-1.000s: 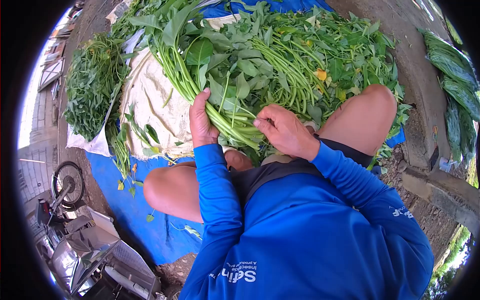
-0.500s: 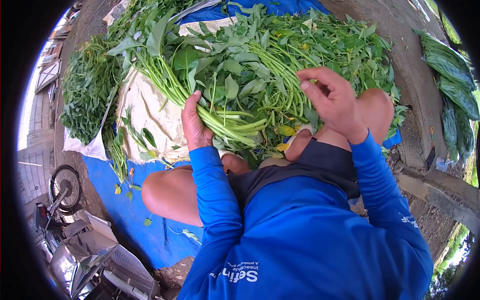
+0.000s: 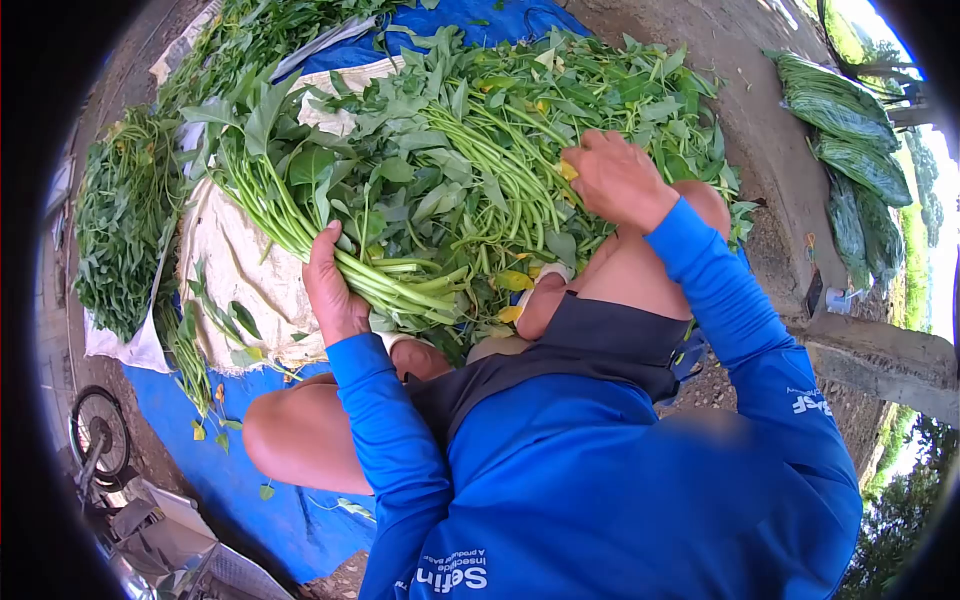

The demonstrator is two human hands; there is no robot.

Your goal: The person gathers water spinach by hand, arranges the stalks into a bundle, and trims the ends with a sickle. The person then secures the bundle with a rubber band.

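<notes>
My left hand (image 3: 333, 285) grips a bunch of long-stemmed leafy greens (image 3: 300, 190) near the cut ends, with the leaves fanning up to the left. My right hand (image 3: 615, 178) reaches into the big loose pile of greens (image 3: 560, 110) in front of my right knee, fingers closing on stems there beside a yellow leaf (image 3: 568, 170). Both arms wear blue sleeves. I am squatting, with my bare knees on either side.
A pale sack cloth (image 3: 235, 265) lies on a blue tarp (image 3: 215, 470) under the greens. Another heap of greens (image 3: 120, 225) sits at the left. Tied bundles (image 3: 850, 150) lie on the concrete at the right. A wheel (image 3: 98, 435) and metal boxes stand at the lower left.
My right hand left the bunch's stem ends, lifted, then went forward and down into the loose pile. The left hand kept hold of the bunch. The view shifted left.
</notes>
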